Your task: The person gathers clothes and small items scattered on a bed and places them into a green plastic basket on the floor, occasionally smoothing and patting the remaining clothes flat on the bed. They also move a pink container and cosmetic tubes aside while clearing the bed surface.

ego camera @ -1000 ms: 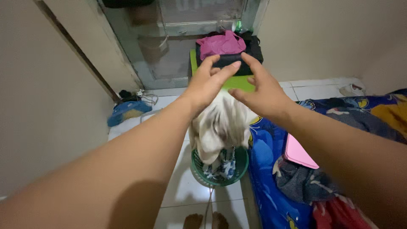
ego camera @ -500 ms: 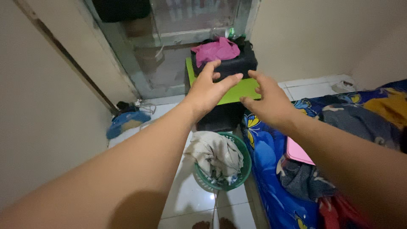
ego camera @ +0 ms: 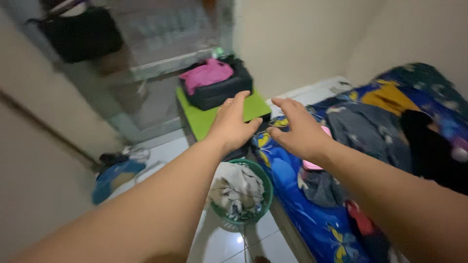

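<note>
Left hand: left hand stretched forward, palm down, fingers loosely spread and holding nothing, hovering over the near edge of the green box.
Right hand: right hand just beside it, fingers slightly spread and empty, over the edge of the bed.
Green box: green box on the floor ahead, against the bed's end, with a black bag and pink cloth on top.
Basket: green basket below the left forearm, filled with pale crumpled laundry.
Bed: blue patterned sheet strewn with clothes.
Floor: white tiles; blue item near the wall.
</note>
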